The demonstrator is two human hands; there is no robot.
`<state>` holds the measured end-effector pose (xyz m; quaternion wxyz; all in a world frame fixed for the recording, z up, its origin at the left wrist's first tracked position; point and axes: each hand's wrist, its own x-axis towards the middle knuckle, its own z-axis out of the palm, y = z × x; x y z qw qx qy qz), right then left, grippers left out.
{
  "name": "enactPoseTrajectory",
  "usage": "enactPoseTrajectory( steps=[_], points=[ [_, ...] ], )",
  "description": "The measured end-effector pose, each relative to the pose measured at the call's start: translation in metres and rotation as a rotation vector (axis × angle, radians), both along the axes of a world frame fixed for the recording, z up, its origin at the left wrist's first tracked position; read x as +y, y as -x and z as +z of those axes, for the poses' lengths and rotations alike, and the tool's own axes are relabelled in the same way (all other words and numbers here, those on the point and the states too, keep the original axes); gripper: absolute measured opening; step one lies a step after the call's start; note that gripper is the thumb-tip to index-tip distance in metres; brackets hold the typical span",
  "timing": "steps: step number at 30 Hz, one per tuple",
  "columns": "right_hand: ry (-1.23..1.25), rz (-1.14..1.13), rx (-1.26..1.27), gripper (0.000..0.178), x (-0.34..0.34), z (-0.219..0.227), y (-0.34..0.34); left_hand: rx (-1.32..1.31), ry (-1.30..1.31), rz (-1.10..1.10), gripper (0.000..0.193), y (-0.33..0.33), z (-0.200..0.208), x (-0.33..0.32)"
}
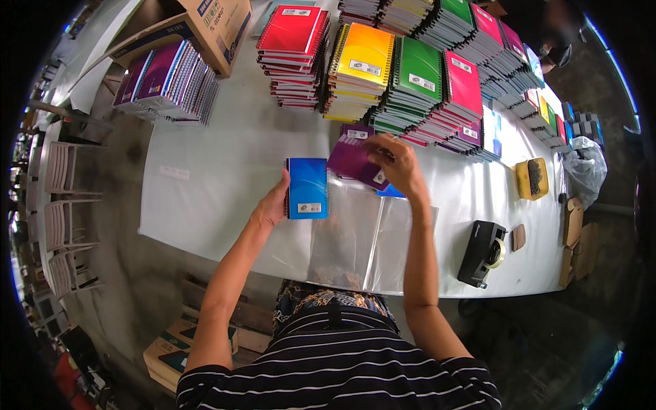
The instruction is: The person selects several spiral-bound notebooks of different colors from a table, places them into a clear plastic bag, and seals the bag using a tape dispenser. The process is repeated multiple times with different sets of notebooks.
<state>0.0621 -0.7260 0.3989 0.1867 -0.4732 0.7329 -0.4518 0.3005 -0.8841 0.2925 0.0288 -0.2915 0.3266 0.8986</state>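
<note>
My left hand (275,200) is closed on the left, spiral edge of a blue notebook (308,184), its barcode label facing up. Just to the right, my right hand (399,164) grips a purple notebook (350,161), tilted, with the fingers over its upper right part. Beneath and behind it shows another purple notebook (357,132). A blue corner (391,192) peeks out below the right hand; the rest of it is hidden. Clear plastic sleeves (342,249) lie flat on the table in front of me, between my forearms.
Stacks of red (287,34), yellow (362,55), green (417,72) and pink notebooks (462,80) line the far side. Purple notebooks (167,75) stand by a cardboard box (219,31) at far left. A tape dispenser (478,253) and a yellow container (525,181) sit at right.
</note>
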Motion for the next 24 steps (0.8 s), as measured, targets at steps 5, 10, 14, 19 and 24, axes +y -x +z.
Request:
enactPoseTrajectory(
  steps=[5,10,14,19,24],
  points=[
    [-0.255,0.833,0.269,0.023,-0.055,0.078,-0.032,0.169,-0.079,-0.112,0.106,0.021,0.02,0.014],
    [0.042,0.647,0.413,0.023,-0.13,0.082,-0.025,0.33,-0.201,0.063,0.082,0.015,0.055,0.002],
    [0.401,-0.036,0.935,0.019,-0.194,0.08,-0.003,0.21,-0.01,0.081,0.056,0.006,0.083,-0.024],
    [0.308,0.012,1.074,0.017,-0.212,0.058,0.006,0.133,-0.102,0.345,0.052,0.01,0.087,-0.045],
    [0.513,0.11,0.597,0.025,-0.168,0.106,0.009,0.144,-0.1,0.335,0.058,0.009,0.089,-0.054]
  ],
)
